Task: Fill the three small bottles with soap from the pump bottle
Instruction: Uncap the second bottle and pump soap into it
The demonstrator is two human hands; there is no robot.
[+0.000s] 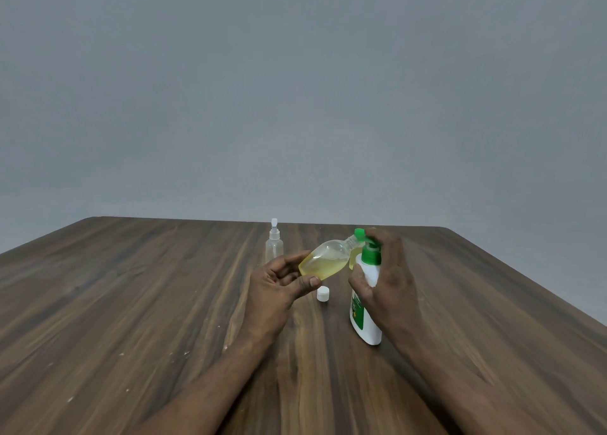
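Table: dark brown wood-grain table (131, 303), rectangular, filled the lower view.
Pump bottle: white plastic pump bottle (369, 323) with a green pump head and green label, stood upright on the table, at 3 o'clock of centre.
Right hand: right hand (391, 280) gripped the pump bottle's shoulder, fingers curled over the green head.
Left hand: left hand (276, 287) pinched the small bottle's base between thumb and curled fingers.
Small bottle: clear oval plastic small bottle (323, 260), part-filled with pale yellow soap, held off the table and tilted, neck towards 2 o'clock at the pump spout.
Spray bottle: slim clear plastic spray bottle (274, 246) with a white nozzle, upright at 12 o'clock of the left hand.
Cap: small round white cap (323, 293), on the table at 6 o'clock of the small bottle.
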